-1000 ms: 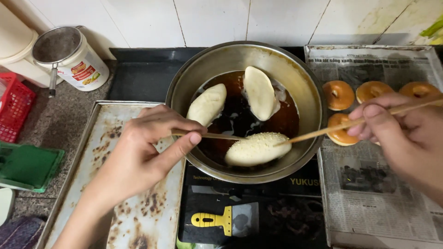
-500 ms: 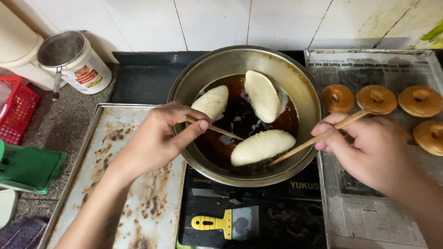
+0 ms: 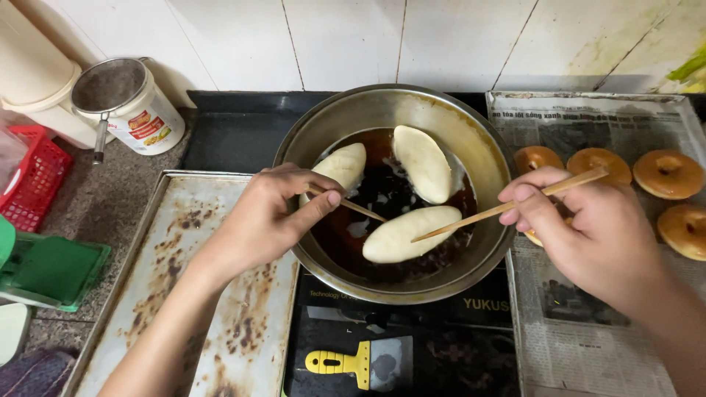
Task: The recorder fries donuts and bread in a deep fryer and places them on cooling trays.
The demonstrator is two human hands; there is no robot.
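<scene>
White wall tiles (image 3: 346,44) filled the top. At centre, a metal frying pan (image 3: 471,140) held three pale dough pieces (image 3: 410,234) in dark oil. Left hand (image 3: 272,217) pinched one chopstick (image 3: 353,206); right hand (image 3: 581,228) gripped another chopstick (image 3: 507,207) touching the lowest piece.

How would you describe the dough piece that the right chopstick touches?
Find the metal pan of dark oil on the stove. Three pale dough pieces float there; this dough piece lies nearest the person, crosswise, while the other two sit farther back.
</scene>
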